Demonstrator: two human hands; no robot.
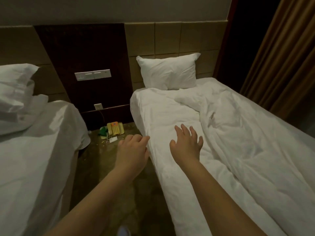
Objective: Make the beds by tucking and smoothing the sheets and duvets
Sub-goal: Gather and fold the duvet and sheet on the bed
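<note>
Head view showed 2 beds, with both hands at the right bed (170, 193). The right hand (186, 145) was released, fingers straight and spread, palm down on or just above the flat strip of the duvet (238, 142); contact could not be confirmed. The left hand (132, 150) sat just left of it at the bed edge (150, 150), fingers curled toward the cloth. Whether it pinched the cloth could not be told.

The duvet's long axis ran away from both hands toward the pillow (168, 72), roughly parallel to the forearms. Its bunched ridge lay directly right of the right hand, so that hand was nearer for smoothing. The left hand was nearer for tucking the edge.

Count: 2 hands, 2 beds, 1 duvet in work, 1 pillow ahead of the hands. The left bed (42, 150) lay well left of the left hand. 1 phone (115, 131) lay on the floor (102, 167), just ahead of that hand.
</note>
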